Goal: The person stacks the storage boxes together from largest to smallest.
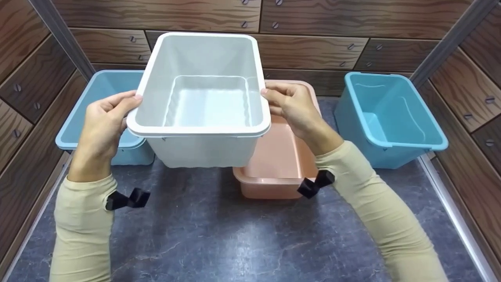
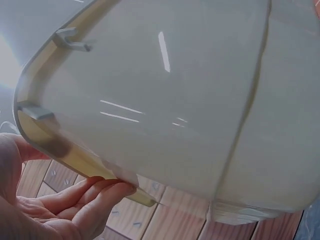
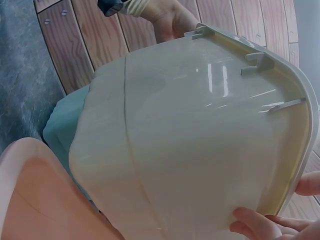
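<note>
A white plastic bin (image 1: 211,150) hangs above the floor, its inside bare and its rim facing up toward the head camera. My left hand (image 1: 103,119) pinches the bin's left rim between thumb and fingers. On the opposite side, my right hand (image 1: 295,111) pinches the right rim. In the left wrist view the fingers (image 2: 102,200) curl under the lip against the outer wall. The right wrist view shows fingertips (image 3: 252,222) beneath the lip and the thumb over its outer edge. Behind and below the white bin stands a pink bin (image 1: 276,152), partly hidden by it.
A light blue bin (image 1: 84,102) stands at the left, partly covered by my left hand and the white bin. Another blue bin (image 1: 391,113) is at the right, near the wall. Wood-patterned walls (image 1: 313,51) enclose the dark marbled floor (image 1: 219,235).
</note>
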The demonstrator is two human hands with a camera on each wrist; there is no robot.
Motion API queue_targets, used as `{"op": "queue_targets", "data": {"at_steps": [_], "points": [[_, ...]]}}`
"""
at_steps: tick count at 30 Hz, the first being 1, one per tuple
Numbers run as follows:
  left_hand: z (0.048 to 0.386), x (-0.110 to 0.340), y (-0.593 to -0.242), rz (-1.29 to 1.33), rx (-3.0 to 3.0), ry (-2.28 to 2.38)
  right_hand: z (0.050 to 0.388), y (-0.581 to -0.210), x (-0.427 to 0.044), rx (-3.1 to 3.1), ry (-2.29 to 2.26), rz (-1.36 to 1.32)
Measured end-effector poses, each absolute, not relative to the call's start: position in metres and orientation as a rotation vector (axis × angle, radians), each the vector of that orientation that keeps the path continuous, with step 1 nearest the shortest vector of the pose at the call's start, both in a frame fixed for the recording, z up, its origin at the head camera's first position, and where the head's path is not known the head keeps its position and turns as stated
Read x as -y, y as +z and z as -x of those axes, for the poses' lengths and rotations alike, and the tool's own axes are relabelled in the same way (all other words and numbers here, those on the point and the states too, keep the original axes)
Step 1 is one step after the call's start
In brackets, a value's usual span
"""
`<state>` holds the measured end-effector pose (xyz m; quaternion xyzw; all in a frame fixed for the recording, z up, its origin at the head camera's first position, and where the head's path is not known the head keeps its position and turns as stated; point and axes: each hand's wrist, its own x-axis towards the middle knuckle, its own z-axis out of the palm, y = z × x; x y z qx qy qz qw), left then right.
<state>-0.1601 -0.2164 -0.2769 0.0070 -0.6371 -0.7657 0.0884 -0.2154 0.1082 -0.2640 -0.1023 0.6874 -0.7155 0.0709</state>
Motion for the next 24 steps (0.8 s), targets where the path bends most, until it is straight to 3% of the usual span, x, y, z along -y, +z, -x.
{"op": "queue_targets", "data": {"at_steps": [24], "points": [[0.158,0.200,-0.275,0.008,1.941,-2.194,0.212,-0.260,-0.124,-2.031,-2.174,0.322]]}}
